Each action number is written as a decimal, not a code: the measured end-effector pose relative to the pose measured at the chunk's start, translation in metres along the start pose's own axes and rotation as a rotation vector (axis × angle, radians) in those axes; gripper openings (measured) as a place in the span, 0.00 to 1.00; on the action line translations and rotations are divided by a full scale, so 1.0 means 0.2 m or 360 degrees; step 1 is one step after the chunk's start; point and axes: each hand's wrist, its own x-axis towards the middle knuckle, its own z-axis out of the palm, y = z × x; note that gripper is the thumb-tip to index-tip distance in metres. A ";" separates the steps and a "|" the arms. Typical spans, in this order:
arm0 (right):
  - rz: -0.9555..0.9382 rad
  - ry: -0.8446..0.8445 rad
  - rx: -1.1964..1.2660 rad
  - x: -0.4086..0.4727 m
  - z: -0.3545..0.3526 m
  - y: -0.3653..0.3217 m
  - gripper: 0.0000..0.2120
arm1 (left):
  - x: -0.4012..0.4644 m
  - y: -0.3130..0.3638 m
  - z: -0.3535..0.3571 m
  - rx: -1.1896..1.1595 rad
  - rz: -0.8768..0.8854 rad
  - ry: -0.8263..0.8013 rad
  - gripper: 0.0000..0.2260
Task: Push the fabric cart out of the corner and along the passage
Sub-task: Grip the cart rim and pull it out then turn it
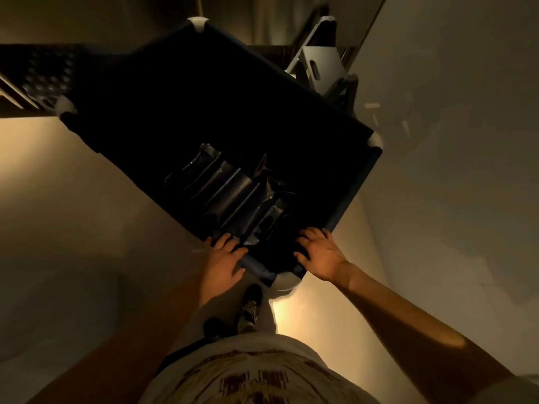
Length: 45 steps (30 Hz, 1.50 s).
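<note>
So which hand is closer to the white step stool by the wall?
Right. The right hand grips the cart rim on the side below the step stool; the left hand grips the opposite side.

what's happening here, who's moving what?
A person stands over a dark fabric cart with both hands on its near rim: left hand on the left side of the near corner, right hand on the right side. The cart sits at an angle on the floor, with dark wrapped packages lying inside near the hands. A white folded stool or ladder stands beside the cart's far side, next to the wall. The light is dim, so finer details are hard to make out.
</note>
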 end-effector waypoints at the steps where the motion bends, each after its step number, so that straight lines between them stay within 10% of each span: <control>1: 0.0027 -0.0002 -0.0015 -0.02 0.00 0.00 0.25 | -0.01 0.02 0.00 -0.0012 -0.0012 0.0014 0.26; 32: -0.0109 -0.0063 -0.0163 -0.14 -0.22 0.66 0.30 | 0.10 0.81 0.15 -0.0208 -0.0646 -0.0165 0.24; 45: -0.0394 0.0012 -0.0135 0.06 -0.29 1.03 0.30 | 0.17 1.16 0.24 -0.0212 -0.1142 0.0165 0.19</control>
